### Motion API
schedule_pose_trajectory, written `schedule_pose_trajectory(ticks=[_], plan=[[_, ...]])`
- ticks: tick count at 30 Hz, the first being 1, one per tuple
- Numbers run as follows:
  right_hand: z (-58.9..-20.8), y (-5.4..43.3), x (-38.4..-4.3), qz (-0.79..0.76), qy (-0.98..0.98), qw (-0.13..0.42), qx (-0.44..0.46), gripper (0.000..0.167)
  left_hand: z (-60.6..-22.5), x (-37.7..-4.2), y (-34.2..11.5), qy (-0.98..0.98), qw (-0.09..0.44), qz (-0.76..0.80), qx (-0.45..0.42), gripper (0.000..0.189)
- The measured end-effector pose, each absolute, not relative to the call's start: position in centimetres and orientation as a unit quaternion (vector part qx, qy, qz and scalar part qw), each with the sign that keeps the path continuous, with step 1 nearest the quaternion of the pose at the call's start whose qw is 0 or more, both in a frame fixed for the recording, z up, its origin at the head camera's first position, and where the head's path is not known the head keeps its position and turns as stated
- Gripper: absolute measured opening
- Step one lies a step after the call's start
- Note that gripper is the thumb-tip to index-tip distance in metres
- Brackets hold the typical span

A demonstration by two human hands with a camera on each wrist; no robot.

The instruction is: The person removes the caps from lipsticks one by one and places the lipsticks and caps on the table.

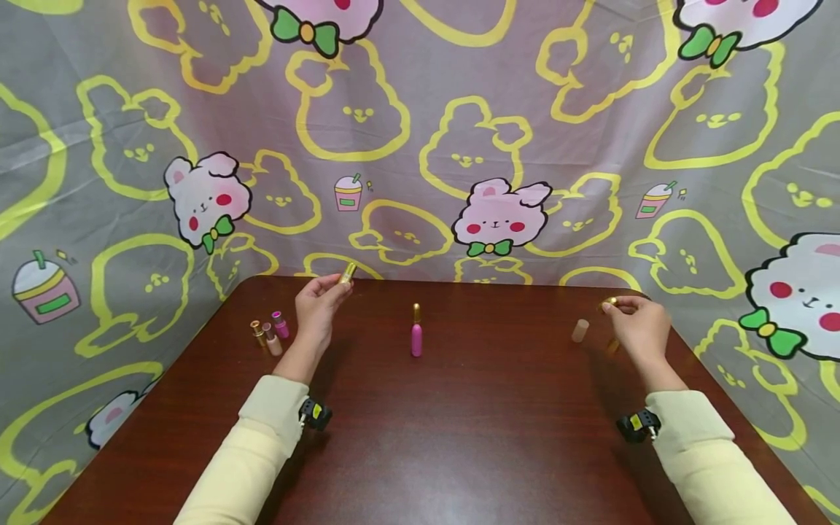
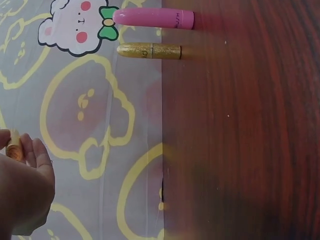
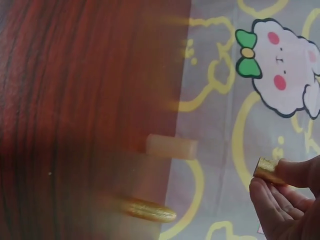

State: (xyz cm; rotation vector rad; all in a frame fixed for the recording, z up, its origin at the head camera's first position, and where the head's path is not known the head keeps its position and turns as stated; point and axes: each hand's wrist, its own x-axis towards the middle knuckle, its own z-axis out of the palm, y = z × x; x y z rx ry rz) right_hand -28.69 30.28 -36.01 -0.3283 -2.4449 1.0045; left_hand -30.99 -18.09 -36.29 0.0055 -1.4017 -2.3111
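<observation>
My left hand (image 1: 317, 310) is raised over the back left of the table, pinching a small gold lipstick tube (image 1: 348, 273) between thumb and fingers. In the left wrist view that tube is partly hidden by the hand. At the right, my right hand (image 1: 639, 328) pinches a short gold lipstick cap (image 3: 267, 171) above the table. Midway between the hands stand a pink bullet-shaped lipstick (image 1: 416, 340) and, behind it, a gold lipstick (image 2: 150, 51). Below and beside my right hand are a beige cap (image 1: 580, 331) and a gold bullet-shaped cap (image 3: 150, 210), both upright.
Left of my left hand, a gold tube (image 1: 259, 334), a pale tube (image 1: 273, 341) and a magenta tube (image 1: 281, 325) stand close together on the brown table (image 1: 459, 437). A patterned cloth (image 1: 394, 131) hangs behind the table's back edge and along both sides.
</observation>
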Motion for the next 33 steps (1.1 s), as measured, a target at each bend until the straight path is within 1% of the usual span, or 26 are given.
schedule_pose_trajectory(ticks=[6, 12, 18, 28, 33], plan=[[-37.2, 30.8, -29.0, 0.335, -0.906, 0.236, -0.103, 0.03, -37.0, -31.4, -18.8, -0.59, 0.209, -0.78, 0.018, 0.035], [-38.0, 31.0, -29.4, 0.327, -0.913, 0.22, -0.108, 0.028, -37.3, -31.6, -19.1, -0.653, 0.193, -0.732, 0.028, 0.041], [-38.6, 31.1, -29.6, 0.324, -0.917, 0.2, -0.117, 0.029, -37.5, -31.9, -19.5, -0.681, 0.196, -0.704, 0.055, 0.039], [-39.6, 31.6, -29.7, 0.291, -0.932, 0.186, -0.108, 0.025, -38.5, -32.6, -19.8, -0.689, 0.224, -0.683, 0.092, 0.033], [-40.0, 31.9, -29.8, 0.273, -0.942, 0.165, -0.102, 0.025, -38.8, -33.0, -20.0, -0.688, 0.239, -0.678, 0.098, 0.029]])
